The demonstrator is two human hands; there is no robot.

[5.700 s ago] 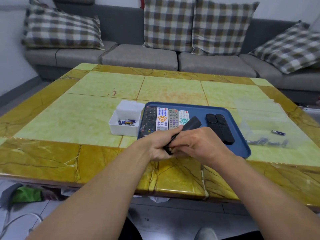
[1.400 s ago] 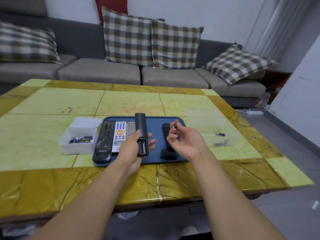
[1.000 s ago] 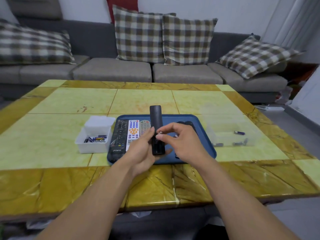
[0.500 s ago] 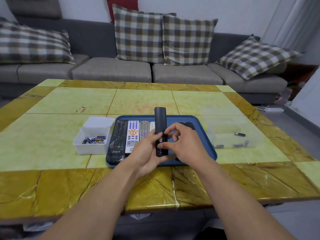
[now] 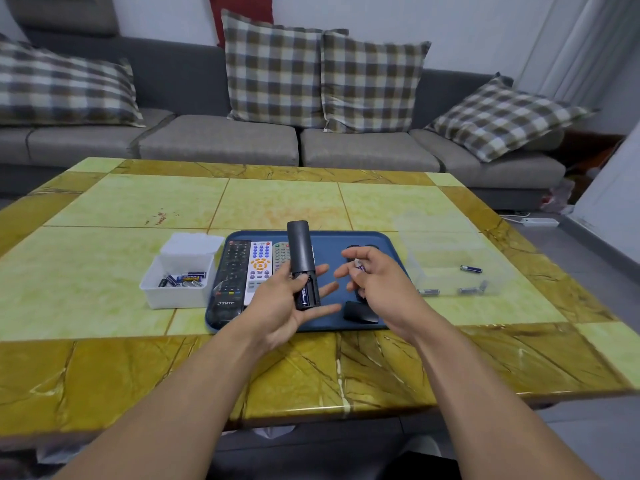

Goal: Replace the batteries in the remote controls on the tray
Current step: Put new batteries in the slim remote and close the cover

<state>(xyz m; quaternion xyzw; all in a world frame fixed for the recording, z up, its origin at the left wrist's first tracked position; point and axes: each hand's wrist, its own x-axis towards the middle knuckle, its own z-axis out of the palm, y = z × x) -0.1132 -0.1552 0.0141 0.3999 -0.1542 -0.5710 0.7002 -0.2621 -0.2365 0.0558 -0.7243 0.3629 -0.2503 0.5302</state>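
Cradling black remote (image 5: 302, 261) in left hand (image 5: 287, 306), thumb across, fingers straight; right hand (image 5: 372, 277), at 3 o'clock, pinched battery (image 5: 359, 266). We judged battery light, slippery; pinch mid-body.

Black remote (image 5: 301, 254), open compartment holding one battery (image 5: 304, 295), above blue tray (image 5: 329, 237).

Bare tray (image 5: 332, 244) patch between hands; remotes (image 5: 258, 268) left, cover (image 5: 360, 312) right.
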